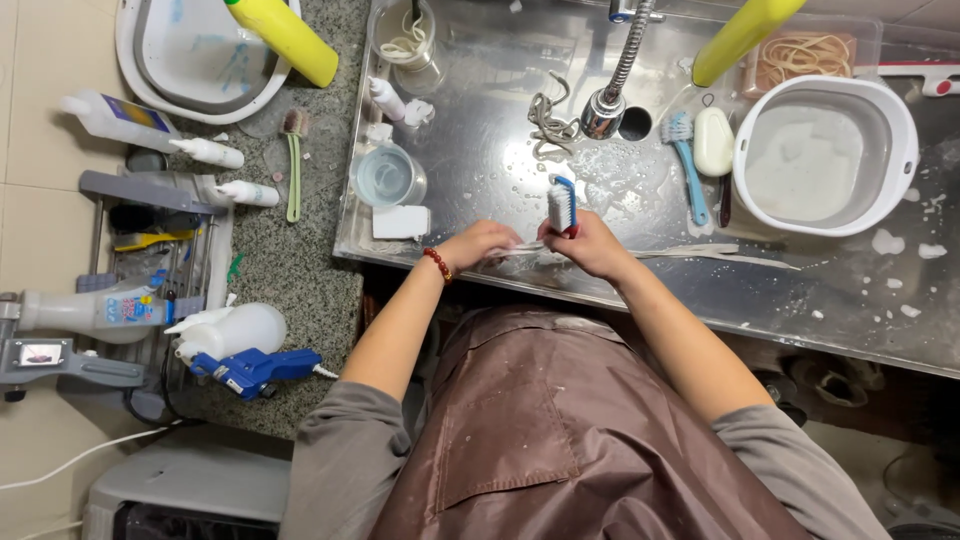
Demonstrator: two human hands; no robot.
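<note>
While a blue-handled brush (pixel 561 205) is gripped upright in the closed right hand (pixel 590 245), bristles facing left, a pale strip (pixel 690 254) is pinned flat near the sink's (pixel 500 130) front edge. Left hand (pixel 478 243) is curled shut on the strip's left end, fingers on top; beaded bracelet (pixel 437 264) is seen at the wrist. Strip runs right, past the right hand. White basin (pixel 826 155) sits far right.

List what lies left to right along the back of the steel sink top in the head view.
Small round cup → coiled laces → tap base → light-blue brush → white soap bar → white basin.
</note>
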